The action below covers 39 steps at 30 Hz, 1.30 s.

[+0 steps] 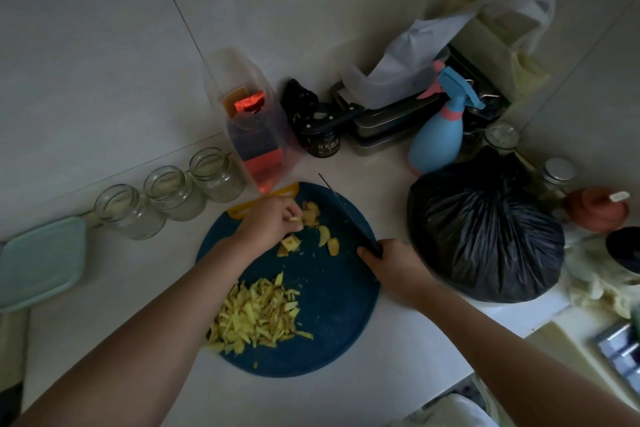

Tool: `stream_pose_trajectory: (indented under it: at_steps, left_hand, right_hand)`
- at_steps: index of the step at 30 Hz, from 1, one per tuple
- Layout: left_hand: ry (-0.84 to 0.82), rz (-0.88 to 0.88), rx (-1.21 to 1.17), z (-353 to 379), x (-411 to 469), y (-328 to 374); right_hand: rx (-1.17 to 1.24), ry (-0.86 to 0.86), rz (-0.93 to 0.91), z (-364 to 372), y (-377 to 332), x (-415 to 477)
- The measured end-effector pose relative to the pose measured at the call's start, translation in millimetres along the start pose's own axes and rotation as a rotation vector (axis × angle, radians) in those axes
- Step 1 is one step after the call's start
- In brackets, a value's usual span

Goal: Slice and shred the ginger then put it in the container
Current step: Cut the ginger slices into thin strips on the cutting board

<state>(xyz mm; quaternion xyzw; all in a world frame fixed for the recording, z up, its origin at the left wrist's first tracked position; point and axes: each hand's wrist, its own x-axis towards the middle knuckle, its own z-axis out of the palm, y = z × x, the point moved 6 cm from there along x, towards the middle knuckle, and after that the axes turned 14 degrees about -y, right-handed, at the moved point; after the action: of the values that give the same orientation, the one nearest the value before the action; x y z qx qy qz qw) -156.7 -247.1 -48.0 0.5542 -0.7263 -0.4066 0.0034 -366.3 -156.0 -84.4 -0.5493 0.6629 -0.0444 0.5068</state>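
Two hands are over a round blue board on a white counter. The left hand has its fingers curled down and pinches a piece of ginger at the edge of a small heap of slices on the board's far half. A few more slices lie loose just beside the heap, toward the knife. The right hand is closed round the knife's handle. The dark blade slants away and to the left over the board's right side, and I cannot tell whether its edge touches the board.

A pile of shreds lies on the near left part of the board, beside the left forearm. A teal container, lid on, sits at the counter's left edge, well apart from the board. Three glass jars stand in a row along the wall between them. A black bag sits just right of the board, with a blue spray bottle behind it.
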Motion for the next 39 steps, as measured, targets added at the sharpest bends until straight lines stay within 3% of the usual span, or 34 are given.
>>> stream_pose_trajectory:
  at_steps: [5,9,16,20,24,27,30,34,39]
  left_hand:
    - [-0.120,0.001,-0.199,8,-8,3]
    - [-0.199,-0.095,-0.391,37,-17,7]
    - [0.173,-0.218,-0.071,8,-7,7]
    - [0.173,-0.294,-0.008,11,8,11]
    - [0.195,-0.226,-0.022,13,9,23]
    - [0.220,-0.146,-0.185,9,5,22]
    - [0.094,-0.113,-0.259,13,-2,14]
    - [-0.129,-0.135,-0.162,43,-16,5]
    - [0.009,-0.136,-0.110,54,-27,8]
  right_hand:
    - [-0.015,0.000,0.011,0,-3,1]
    - [-0.022,0.007,0.009,-1,-3,2]
    - [-0.020,-0.013,0.007,-1,-2,3]
    - [-0.028,-0.004,0.009,0,-2,3]
    - [-0.037,-0.001,0.003,0,-3,4]
    - [-0.026,0.002,0.008,0,-2,3]
    - [-0.034,0.012,0.011,-1,-1,3]
    - [-0.044,0.011,0.015,0,-2,3]
    - [-0.038,0.003,0.015,0,-3,2]
